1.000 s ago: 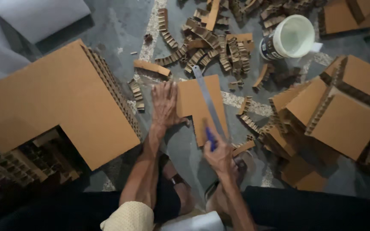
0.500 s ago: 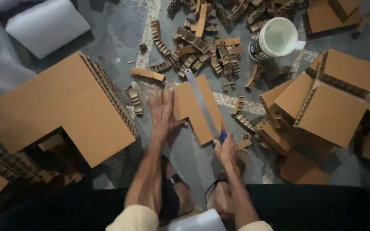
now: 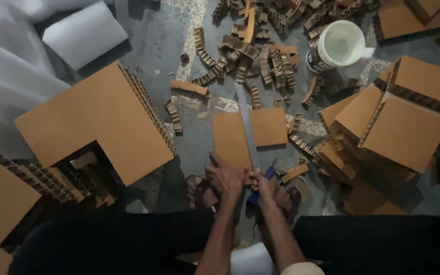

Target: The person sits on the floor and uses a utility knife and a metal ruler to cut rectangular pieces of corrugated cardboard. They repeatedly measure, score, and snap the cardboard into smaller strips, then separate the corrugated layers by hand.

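Note:
A flat brown cardboard piece [image 3: 232,137] lies on the grey floor in front of me, with a long grey saw blade [image 3: 245,122] running across it from near to far. My right hand [image 3: 264,184] grips the saw's blue handle [image 3: 256,192] at the near end of the piece. My left hand [image 3: 223,175] presses on the near edge of the cardboard, just left of the blade. To the right of the blade lies a second part of the cardboard [image 3: 269,126].
A large L-shaped honeycomb cardboard slab [image 3: 98,119] lies at left. Stacked cardboard blocks [image 3: 403,122] sit at right. Several small offcut strips [image 3: 250,56] litter the floor beyond, beside a white bucket [image 3: 338,45]. White sheets [image 3: 85,33] lie at top left. My sandalled feet flank my hands.
Both hands have drawn back toward me to the near edge of the cardboard. The saw has pulled back with my right hand and now lies straighter along the cut.

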